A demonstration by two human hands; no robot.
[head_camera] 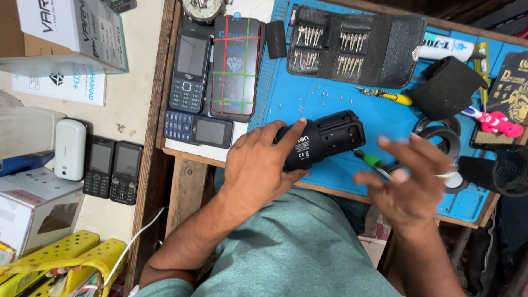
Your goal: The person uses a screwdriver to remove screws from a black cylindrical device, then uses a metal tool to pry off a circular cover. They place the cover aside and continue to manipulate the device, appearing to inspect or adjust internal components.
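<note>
Left hand is wrapped around the near end of a black cylindrical device, fingers curled over its top and thumb pressed underneath, so it is closed firmly on the body. That device lies on its side on the blue work mat at the front edge of the table. Its far end, pointing away from the left hand, shows open slots and small holes, as if a cover or cap is off, though whether any screws are out is too small to tell.

Right hand hovers just beyond the open end of the device, blurred by motion, fingers loosely spread. A green-handled screwdriver lies between it and the device. It seems to rest across the fingers, but the blur hides whether they are really gripping it. Its tip points toward the device without clearly touching it.

Judging by this, the work looks to be in its middle: the device is held steady and partly exposed, and no loose parts from it can be made out on the mat.

Beyond the left hand lie two keypad phones and a boxed screen protector. Beyond the right hand sit an open black bit case, a yellow-handled tool and rolls of black tape.
</note>
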